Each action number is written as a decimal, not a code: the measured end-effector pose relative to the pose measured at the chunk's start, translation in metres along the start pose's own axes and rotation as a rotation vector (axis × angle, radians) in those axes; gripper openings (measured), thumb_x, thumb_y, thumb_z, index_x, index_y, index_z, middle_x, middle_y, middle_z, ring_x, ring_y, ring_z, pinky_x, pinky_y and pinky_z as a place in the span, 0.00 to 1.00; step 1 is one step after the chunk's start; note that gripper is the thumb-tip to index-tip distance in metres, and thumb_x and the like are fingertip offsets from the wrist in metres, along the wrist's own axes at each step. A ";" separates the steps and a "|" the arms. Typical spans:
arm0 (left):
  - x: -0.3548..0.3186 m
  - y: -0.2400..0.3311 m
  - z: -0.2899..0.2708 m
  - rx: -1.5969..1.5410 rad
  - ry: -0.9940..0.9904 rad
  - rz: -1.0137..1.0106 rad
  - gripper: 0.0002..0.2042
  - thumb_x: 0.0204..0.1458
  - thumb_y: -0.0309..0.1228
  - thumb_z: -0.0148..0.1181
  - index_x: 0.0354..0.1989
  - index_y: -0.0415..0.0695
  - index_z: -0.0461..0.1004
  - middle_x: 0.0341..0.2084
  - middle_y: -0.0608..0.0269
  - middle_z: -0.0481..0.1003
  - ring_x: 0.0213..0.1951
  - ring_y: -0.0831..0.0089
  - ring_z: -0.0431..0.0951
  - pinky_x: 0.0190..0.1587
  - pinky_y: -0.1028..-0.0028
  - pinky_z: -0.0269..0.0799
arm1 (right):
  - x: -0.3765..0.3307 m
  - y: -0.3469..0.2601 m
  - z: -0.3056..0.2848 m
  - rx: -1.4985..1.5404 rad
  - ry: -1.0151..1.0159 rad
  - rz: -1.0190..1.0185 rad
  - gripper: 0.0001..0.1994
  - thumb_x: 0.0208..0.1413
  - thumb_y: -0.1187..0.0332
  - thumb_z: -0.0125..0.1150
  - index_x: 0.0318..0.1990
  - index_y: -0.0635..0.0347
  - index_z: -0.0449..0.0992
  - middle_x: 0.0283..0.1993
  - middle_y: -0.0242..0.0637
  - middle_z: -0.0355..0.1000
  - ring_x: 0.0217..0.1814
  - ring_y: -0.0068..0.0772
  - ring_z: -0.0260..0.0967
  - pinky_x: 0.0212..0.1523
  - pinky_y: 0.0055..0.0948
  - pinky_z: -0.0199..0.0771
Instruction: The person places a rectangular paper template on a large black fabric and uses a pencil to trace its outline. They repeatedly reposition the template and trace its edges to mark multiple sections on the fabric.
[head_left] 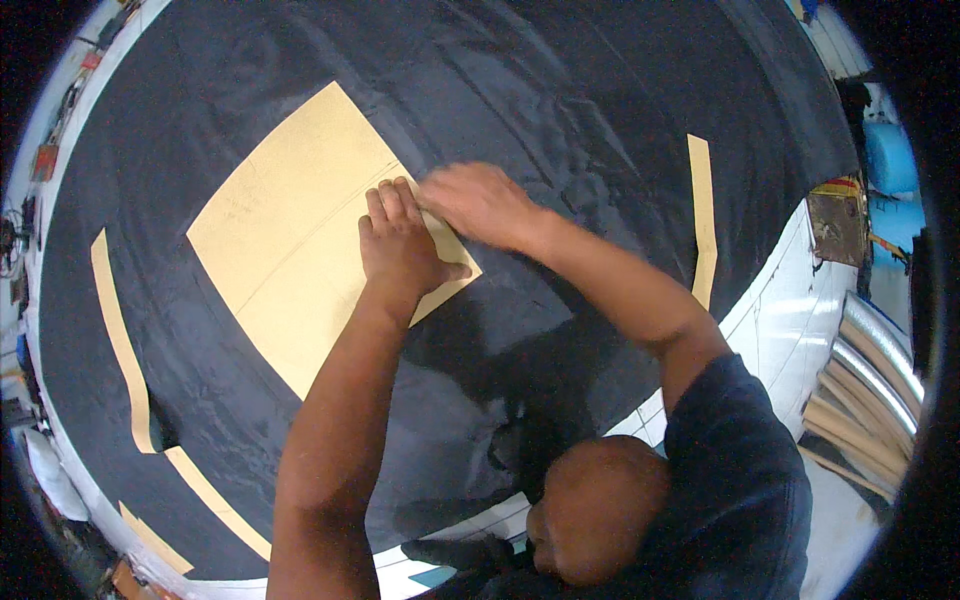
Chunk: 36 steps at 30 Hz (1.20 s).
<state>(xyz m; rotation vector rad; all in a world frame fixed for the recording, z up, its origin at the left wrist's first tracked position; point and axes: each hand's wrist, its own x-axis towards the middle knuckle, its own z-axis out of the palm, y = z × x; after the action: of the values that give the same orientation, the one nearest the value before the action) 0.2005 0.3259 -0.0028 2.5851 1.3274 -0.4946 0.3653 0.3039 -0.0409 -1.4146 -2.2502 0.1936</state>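
Note:
A pale yellow sheet [290, 190], stiff paper or thin board by its look, lies on a black covering. A faint line runs across it, slanting up to the right. My left hand [402, 245] presses flat on the sheet near its right edge, fingers extended and thumb out to the side. Just beyond, at that same edge, my right hand [475, 205] is curled and slightly blurred. Its fingertips are close to the left hand's fingers. Whatever the right fingers may hold is hidden.
Narrow yellow strips lie left [122, 345], lower left [220, 505] and right [702, 220]. The black covering [560, 90] has wrinkles. A person's head [605, 510] and dark sleeve [740, 450] are low in view. Rolls [865, 390] and a metal block [836, 222] stand right.

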 end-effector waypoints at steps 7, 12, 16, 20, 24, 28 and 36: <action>-0.002 -0.001 -0.003 -0.091 0.043 0.024 0.65 0.29 0.64 0.76 0.71 0.32 0.50 0.70 0.43 0.54 0.73 0.49 0.51 0.69 0.59 0.57 | -0.072 -0.043 -0.042 0.259 0.063 0.187 0.08 0.64 0.69 0.56 0.46 0.58 0.77 0.43 0.41 0.77 0.42 0.44 0.75 0.43 0.38 0.75; -0.061 -0.027 0.047 -0.212 0.340 0.095 0.59 0.41 0.65 0.69 0.71 0.32 0.51 0.70 0.33 0.52 0.71 0.36 0.52 0.70 0.42 0.49 | -0.068 -0.065 -0.050 0.549 0.246 0.606 0.09 0.67 0.69 0.52 0.47 0.63 0.76 0.41 0.44 0.77 0.42 0.45 0.76 0.46 0.40 0.74; -0.132 -0.030 0.081 -0.245 0.273 -0.072 0.49 0.51 0.61 0.62 0.73 0.41 0.51 0.72 0.36 0.48 0.73 0.36 0.47 0.69 0.35 0.43 | -0.108 -0.090 -0.041 0.498 0.099 0.423 0.09 0.65 0.68 0.53 0.46 0.64 0.76 0.43 0.46 0.75 0.46 0.47 0.75 0.48 0.43 0.74; -0.174 -0.049 0.089 -0.237 0.237 -0.397 0.47 0.53 0.63 0.60 0.75 0.48 0.52 0.72 0.35 0.47 0.73 0.34 0.46 0.68 0.33 0.43 | -0.120 -0.125 -0.029 0.534 0.083 0.201 0.10 0.63 0.69 0.56 0.48 0.60 0.75 0.47 0.45 0.74 0.49 0.48 0.74 0.49 0.46 0.73; -0.159 -0.058 0.088 -0.263 0.208 -0.546 0.46 0.53 0.64 0.59 0.75 0.50 0.52 0.72 0.33 0.45 0.73 0.32 0.44 0.68 0.32 0.41 | -0.134 -0.145 -0.013 0.644 -0.020 0.158 0.13 0.61 0.66 0.61 0.51 0.55 0.75 0.51 0.47 0.74 0.51 0.49 0.74 0.51 0.48 0.73; -0.079 -0.087 0.058 -0.318 0.201 -0.585 0.45 0.55 0.67 0.52 0.75 0.52 0.52 0.73 0.34 0.45 0.73 0.33 0.42 0.70 0.35 0.40 | -0.135 -0.150 -0.013 0.661 -0.057 0.171 0.13 0.60 0.65 0.62 0.52 0.52 0.76 0.47 0.48 0.72 0.48 0.53 0.73 0.50 0.47 0.73; 0.038 -0.221 0.002 -0.553 0.946 -0.431 0.39 0.57 0.55 0.59 0.69 0.38 0.60 0.68 0.26 0.51 0.70 0.35 0.51 0.71 0.52 0.53 | -0.048 -0.157 -0.079 1.197 0.376 0.678 0.18 0.70 0.54 0.45 0.28 0.52 0.68 0.28 0.38 0.67 0.27 0.37 0.67 0.49 0.53 0.76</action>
<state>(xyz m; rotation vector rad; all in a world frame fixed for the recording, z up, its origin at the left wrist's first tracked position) 0.0404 0.4814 -0.0236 2.0534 1.9116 1.0438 0.2912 0.1799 0.0703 -1.2335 -0.8890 1.1405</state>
